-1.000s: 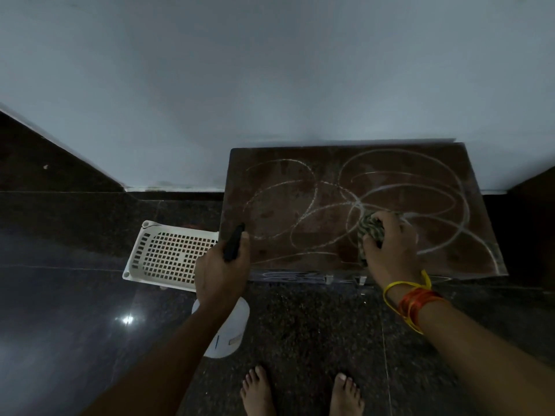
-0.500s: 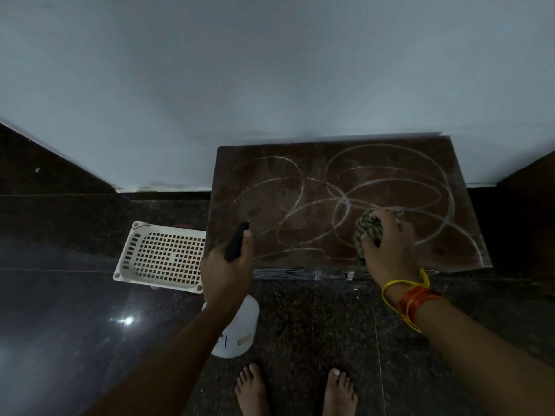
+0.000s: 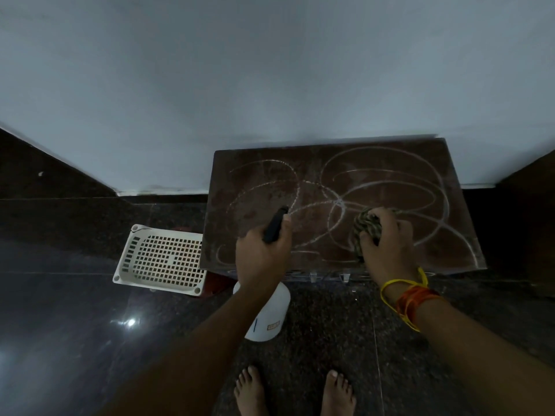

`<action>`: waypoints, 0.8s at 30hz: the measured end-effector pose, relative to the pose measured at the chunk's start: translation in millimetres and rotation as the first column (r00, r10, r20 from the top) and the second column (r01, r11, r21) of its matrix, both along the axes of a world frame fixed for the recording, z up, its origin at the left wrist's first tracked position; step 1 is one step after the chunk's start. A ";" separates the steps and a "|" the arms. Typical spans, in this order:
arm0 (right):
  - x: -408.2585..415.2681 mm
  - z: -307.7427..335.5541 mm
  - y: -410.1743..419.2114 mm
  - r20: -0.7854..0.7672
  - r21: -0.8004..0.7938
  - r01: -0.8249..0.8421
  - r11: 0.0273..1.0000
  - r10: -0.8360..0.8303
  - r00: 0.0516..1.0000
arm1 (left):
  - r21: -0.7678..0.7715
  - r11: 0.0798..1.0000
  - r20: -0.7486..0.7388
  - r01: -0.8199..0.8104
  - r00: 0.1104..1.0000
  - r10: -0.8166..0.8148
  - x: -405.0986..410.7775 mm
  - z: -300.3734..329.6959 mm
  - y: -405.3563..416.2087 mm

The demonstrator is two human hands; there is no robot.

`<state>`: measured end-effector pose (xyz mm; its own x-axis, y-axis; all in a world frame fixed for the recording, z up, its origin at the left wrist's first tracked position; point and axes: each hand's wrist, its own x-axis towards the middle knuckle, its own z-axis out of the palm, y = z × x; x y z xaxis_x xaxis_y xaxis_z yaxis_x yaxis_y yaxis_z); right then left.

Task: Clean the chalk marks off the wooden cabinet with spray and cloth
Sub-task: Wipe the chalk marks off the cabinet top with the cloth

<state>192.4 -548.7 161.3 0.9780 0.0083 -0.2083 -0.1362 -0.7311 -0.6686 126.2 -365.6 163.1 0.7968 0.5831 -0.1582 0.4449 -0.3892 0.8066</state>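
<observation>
Now we have swung the bottle (image 3: 264, 310) from the cabinet's (image 3: 420, 253) edge over its chalk (image 3: 339, 202) (loops unwiped); left hand (image 3: 261, 256) grips the trigger, right hand (image 3: 387, 247) clutches the cloth (image 3: 366, 226) there.

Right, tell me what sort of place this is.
Probably a room in a home: polished dark stone floor, plain pale painted wall, and a low brown wooden cabinet with a white plastic basket beside it.
</observation>
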 end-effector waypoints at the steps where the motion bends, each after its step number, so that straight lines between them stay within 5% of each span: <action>1: 0.6 0.4 -1.4 0.002 -0.006 0.000 1.000 0.000 1.000 | -0.006 1.000 -0.009 0.016 1.000 -0.016 -0.4 -1.4 -3.2; 10: 3.4 0.8 -11.9 0.009 -0.025 0.008 1.000 -0.008 1.000 | -0.036 0.986 -0.024 0.160 0.987 -0.161 -24.2 -11.4 -22.5; 24: -14.7 -24.4 59.1 -0.012 0.030 -0.086 0.996 0.087 0.996 | -0.020 0.999 -0.024 0.044 0.999 -0.045 -77.1 -37.2 23.5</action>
<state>177.6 -489.5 136.9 0.9706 0.0990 -0.2193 -0.0820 -0.7206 -0.6885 49.1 -342.1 125.9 0.8178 0.5436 -0.1890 0.4473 -0.3936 0.8031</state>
